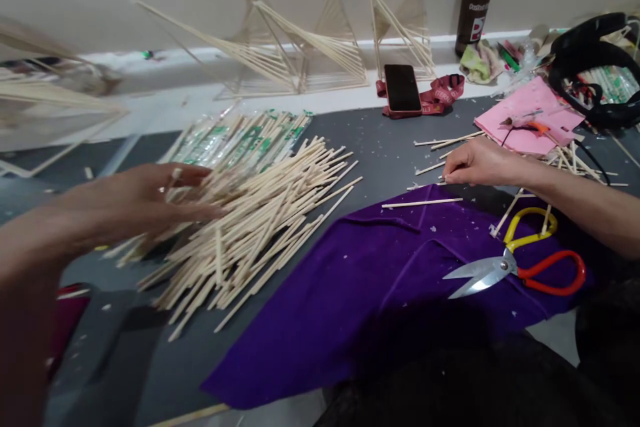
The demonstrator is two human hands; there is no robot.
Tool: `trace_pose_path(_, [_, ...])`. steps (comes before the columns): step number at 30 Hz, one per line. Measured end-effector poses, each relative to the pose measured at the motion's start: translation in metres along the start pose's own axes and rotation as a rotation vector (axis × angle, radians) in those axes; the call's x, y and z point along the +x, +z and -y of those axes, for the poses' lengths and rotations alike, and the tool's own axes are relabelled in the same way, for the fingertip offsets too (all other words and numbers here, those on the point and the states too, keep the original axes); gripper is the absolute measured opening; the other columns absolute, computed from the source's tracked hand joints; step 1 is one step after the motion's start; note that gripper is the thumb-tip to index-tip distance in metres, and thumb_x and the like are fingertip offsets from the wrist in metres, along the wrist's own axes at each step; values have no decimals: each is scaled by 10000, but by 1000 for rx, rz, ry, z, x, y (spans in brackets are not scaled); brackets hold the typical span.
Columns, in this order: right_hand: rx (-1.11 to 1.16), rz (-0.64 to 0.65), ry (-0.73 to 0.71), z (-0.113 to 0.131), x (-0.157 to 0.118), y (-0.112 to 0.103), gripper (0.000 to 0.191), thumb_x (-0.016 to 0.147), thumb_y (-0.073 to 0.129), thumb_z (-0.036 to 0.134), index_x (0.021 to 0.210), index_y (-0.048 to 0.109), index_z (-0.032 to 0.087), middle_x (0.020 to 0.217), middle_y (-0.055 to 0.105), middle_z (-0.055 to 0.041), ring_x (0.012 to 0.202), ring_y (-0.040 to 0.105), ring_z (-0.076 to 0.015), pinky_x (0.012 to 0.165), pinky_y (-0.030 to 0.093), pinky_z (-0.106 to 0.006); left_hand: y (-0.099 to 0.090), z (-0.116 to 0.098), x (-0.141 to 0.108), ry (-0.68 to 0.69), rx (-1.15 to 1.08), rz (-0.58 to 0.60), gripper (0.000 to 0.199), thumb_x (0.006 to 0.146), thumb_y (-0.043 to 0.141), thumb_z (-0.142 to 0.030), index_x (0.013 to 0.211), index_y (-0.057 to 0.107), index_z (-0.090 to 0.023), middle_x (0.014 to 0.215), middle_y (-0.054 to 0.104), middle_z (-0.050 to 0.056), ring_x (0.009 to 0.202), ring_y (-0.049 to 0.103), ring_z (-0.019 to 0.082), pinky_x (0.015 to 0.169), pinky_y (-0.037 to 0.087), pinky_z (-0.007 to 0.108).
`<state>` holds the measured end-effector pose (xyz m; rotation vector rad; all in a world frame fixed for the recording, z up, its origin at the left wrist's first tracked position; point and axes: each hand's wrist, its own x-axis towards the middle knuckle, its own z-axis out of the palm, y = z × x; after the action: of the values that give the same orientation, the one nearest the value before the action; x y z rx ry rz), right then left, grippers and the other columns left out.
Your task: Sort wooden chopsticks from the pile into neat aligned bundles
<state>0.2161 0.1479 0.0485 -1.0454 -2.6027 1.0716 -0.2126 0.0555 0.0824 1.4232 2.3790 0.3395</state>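
My left hand [135, 203] reaches in from the left, fingers stretched out and apart, at the near-left side of a heap of thin wooden sticks [265, 220]. It is slightly blurred, and its fingertips touch or hover over the sticks; I cannot tell which. On the right, my right hand [477, 161] rests low over the table with fingers curled in a pinch on the end of a wooden stick [425, 186]. Just below it, a single loose stick [423, 203] lies across the edge of a purple cloth [320, 300]. Scissors [505, 265] with yellow and red handles lie partly open on the cloth.
Plastic-wrapped stick packs [240, 137] lie behind the heap. Stick frameworks [320, 47] lean along the wall. A phone [403, 89] on a red lanyard, a dark bottle [474, 10], pink paper [533, 113] and black headphones [560, 73] sit toward the back right.
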Motion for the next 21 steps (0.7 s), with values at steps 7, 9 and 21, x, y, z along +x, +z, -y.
trace_pose_path(7, [-404,34,-113,26,33,21,191,856,574,140,911,754,171,893,725,-62,798,622,-148,709,398,-273,4,-17,2,118,330,2,474,570,545,-599,913,647,-288,856,693,-14,728,546,214,695,330,279])
trace_pose_path(9, [-528,110,-161,32,40,28,231,892,543,146,1004,743,171,977,714,-88,818,622,-156,687,381,-280,8,-22,1,101,363,55,488,586,523,-579,934,671,-270,924,716,7,787,573,232,707,344,270])
trace_pose_path(21, [-308,-107,-147,35,39,5,107,851,569,161,856,676,161,837,665,-38,760,578,-133,685,406,-265,18,-60,-61,326,-46,-463,386,774,561,-509,1056,719,-298,1079,721,-23,808,656,194,811,485,320])
